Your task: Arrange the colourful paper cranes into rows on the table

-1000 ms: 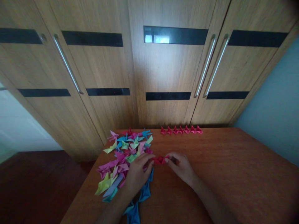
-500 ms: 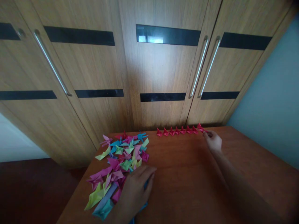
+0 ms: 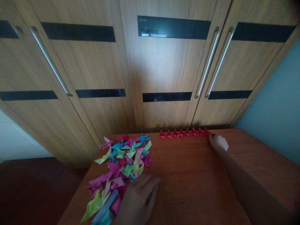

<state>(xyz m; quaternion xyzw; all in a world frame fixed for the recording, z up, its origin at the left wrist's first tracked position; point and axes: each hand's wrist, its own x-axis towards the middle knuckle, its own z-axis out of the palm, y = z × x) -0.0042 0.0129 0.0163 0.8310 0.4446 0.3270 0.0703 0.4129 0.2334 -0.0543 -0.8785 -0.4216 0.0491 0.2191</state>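
A row of small red folded paper pieces point(image 3: 185, 132) lines the far edge of the brown wooden table point(image 3: 194, 181). My right hand point(image 3: 218, 142) is stretched out to the row's right end, fingertips touching the last red piece point(image 3: 207, 132). My left hand point(image 3: 138, 200) lies flat on the near edge of a heap of folded paper pieces point(image 3: 119, 165) in pink, blue, green and yellow, with some pieces hidden under the palm.
Tall wooden wardrobe doors point(image 3: 161, 72) with black strips and long metal handles point(image 3: 208, 62) stand right behind the table. A pale blue wall point(image 3: 278, 109) is on the right. Dark floor point(image 3: 35, 190) lies to the left of the table.
My right hand carried a red piece from the table's middle out to the right end of the red row and set it down there. My left hand stayed on the heap.
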